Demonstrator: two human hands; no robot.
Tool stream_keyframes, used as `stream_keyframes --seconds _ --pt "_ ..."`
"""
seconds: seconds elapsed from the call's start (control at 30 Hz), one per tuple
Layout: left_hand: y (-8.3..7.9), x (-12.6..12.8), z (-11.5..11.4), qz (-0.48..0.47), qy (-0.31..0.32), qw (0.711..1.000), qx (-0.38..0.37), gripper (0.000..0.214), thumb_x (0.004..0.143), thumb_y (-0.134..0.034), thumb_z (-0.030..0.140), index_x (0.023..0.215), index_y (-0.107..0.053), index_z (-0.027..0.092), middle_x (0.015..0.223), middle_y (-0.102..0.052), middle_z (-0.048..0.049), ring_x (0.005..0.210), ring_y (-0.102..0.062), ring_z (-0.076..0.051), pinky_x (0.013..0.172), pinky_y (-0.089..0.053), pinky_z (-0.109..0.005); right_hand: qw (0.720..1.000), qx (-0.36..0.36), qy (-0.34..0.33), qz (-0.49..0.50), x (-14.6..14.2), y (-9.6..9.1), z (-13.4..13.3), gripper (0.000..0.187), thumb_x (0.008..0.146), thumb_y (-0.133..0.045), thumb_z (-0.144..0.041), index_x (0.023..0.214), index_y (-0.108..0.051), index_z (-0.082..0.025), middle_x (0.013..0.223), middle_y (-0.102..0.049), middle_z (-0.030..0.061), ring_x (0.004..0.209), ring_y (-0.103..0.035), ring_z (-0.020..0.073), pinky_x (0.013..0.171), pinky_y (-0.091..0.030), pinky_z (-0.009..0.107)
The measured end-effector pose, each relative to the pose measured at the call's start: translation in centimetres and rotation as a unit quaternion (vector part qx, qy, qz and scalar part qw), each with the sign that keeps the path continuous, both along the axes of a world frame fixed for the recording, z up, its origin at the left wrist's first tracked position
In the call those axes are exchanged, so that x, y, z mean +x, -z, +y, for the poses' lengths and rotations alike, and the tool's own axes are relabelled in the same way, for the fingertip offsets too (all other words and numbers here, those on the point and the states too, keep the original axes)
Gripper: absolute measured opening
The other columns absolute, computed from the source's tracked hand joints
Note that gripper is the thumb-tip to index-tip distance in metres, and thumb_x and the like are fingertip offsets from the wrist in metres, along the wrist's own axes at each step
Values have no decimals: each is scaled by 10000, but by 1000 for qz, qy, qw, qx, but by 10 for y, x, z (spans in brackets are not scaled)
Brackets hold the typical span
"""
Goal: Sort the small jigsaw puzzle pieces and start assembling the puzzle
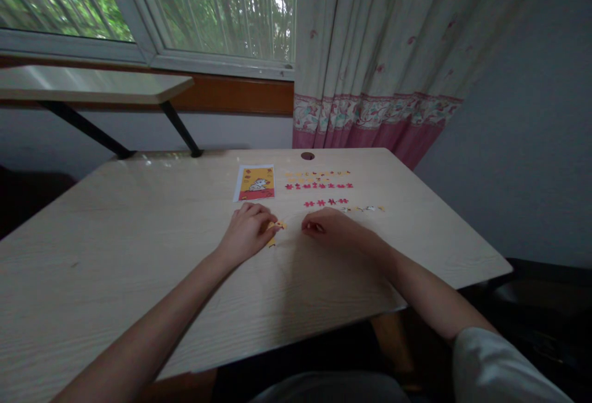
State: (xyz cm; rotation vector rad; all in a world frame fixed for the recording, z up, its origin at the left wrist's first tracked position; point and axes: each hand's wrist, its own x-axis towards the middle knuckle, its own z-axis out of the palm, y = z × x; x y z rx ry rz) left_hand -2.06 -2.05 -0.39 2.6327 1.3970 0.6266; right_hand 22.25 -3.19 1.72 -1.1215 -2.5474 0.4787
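Observation:
My left hand (248, 229) rests on the pale wooden table (139, 255) with its fingers curled over a small cluster of joined yellow puzzle pieces (276, 228). My right hand (329, 228) lies just to the right of them, fingers drawn together in a pinch; what it holds, if anything, is too small to make out. Beyond the hands lie a row of loose yellow pieces (317, 174), two rows of red pieces (319, 186), and a few pale pieces (365, 209). A small reference picture card (255, 182), yellow and red, lies flat to the left of those rows.
A round cable hole (307, 156) sits at the table's far edge. A second desk (87, 85) stands behind at the left under a window. A flowered curtain (379, 52) hangs at the back right. The table's right edge drops off near a dark seat (531, 292).

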Motion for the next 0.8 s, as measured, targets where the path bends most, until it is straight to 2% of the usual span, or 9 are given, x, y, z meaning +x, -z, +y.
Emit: stream_keyframes --seconds 0.2,0.37,0.5,0.63,0.7,0.8 --pt "-2 -1 -2 -19 15 1000 -12 180 826 -565 332 895 -667 201 953 -649 -71 951 -474 -268 831 -394 -418 999 38 19 -16 -20 8 -12 197 855 -514 -220 977 -670 -222 745 -671 15 660 -572 128 665 -373 252" --pt "-4 3 -7 -113 43 991 -53 148 837 -555 307 847 -649 193 857 -659 -49 877 -520 -222 798 -420 -372 995 66 75 12 -26 15 -16 255 868 -523 -267 1092 -639 -238 750 -679 17 681 -593 136 690 -397 260" --pt "-3 7 -11 -227 38 962 -145 201 824 -573 367 848 -641 180 810 -643 -42 759 -569 -172 697 -457 -305 992 92 78 43 -26 18 -16 246 883 -517 -302 1084 -641 -233 776 -684 14 680 -588 116 696 -400 242" --pt "0 11 -13 -310 61 923 -221 198 796 -596 349 843 -639 161 800 -657 -43 734 -588 -152 668 -464 -275 988 128 64 54 -26 21 -15 211 885 -523 -309 1011 -668 -224 762 -685 18 673 -586 115 677 -392 239" --pt "1 12 -14 -327 67 912 -239 193 784 -605 336 842 -644 155 796 -665 -45 723 -589 -147 656 -462 -266 985 150 61 59 -25 22 -16 203 880 -531 -312 984 -674 -214 736 -680 20 660 -583 118 666 -389 240" --pt "1 13 -15 -330 70 911 -238 201 770 -622 335 846 -651 152 802 -667 -51 727 -589 -149 652 -459 -266 981 173 58 59 -25 23 -17 199 878 -530 -317 952 -678 -206 708 -672 20 640 -579 119 651 -385 241"
